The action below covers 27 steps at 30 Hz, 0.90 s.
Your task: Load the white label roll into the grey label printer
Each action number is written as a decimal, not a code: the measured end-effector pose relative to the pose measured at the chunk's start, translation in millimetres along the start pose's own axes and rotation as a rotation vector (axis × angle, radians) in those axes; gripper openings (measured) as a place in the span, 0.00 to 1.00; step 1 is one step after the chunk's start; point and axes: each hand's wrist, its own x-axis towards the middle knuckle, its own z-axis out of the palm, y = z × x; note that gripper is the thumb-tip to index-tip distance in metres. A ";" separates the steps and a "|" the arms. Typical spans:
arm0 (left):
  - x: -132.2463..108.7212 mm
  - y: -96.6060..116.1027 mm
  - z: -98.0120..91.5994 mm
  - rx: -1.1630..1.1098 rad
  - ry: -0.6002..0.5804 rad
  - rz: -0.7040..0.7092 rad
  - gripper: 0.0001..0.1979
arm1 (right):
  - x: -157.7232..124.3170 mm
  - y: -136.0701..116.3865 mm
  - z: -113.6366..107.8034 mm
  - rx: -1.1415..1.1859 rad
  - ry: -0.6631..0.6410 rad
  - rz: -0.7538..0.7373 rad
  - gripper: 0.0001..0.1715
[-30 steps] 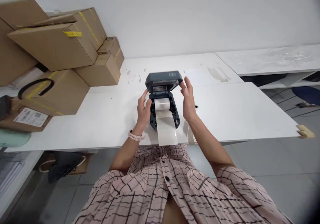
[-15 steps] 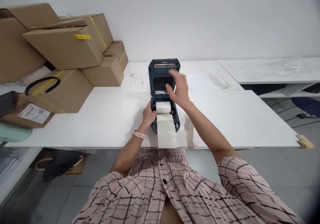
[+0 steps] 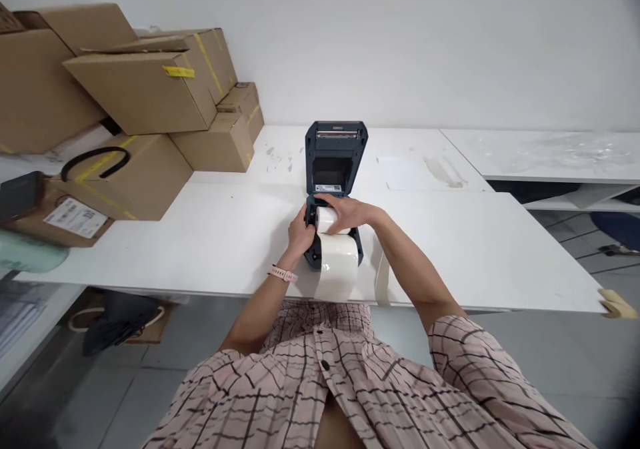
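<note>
A dark blue-grey label printer (image 3: 312, 149) stands on the white table with its lid raised. In its base lies a white label roll (image 3: 326, 221). From the roll a wide pale strip of labels (image 3: 339, 272) runs toward me to the table's front edge. My left hand (image 3: 300, 237) grips the left side of the printer's base, its thumb over the inner edge beside the roll. Reaching in from the right, my right hand (image 3: 353, 213) is closed around the roll, fingers behind it and thumb in front. It hides the roll's right end.
Cardboard boxes (image 3: 135, 95) are stacked at the left, some with yellow tape. A loose backing strip (image 3: 383, 279) hangs by the table's front edge, right of the printer. The white table (image 3: 465, 249) continues rightward to a padded corner (image 3: 617, 303). Behind is a wall.
My right hand has come down from in front of the raised lid and taken hold of the label roll. The roll and its strip have shifted slightly right within the printer. My left hand stays at the printer's side.
</note>
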 end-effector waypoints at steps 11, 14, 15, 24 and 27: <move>-2.9 -7.4 2.8 -0.097 0.003 -0.021 0.41 | -95.8 49.7 -84.7 0.196 0.403 0.027 0.60; -3.4 -5.7 2.1 -0.114 0.013 -0.046 0.40 | -85.0 87.6 -72.4 0.291 0.483 0.124 0.60; -3.4 -5.3 2.0 -0.118 0.015 -0.050 0.40 | -78.5 97.0 -65.7 0.317 0.499 0.144 0.60; -2.7 -8.9 2.3 -0.130 0.006 -0.035 0.40 | -51.6 126.2 -24.4 0.415 0.529 0.223 0.55; -2.5 -9.2 2.0 -0.122 0.004 -0.037 0.40 | -87.8 139.4 -23.0 0.596 0.621 0.223 0.48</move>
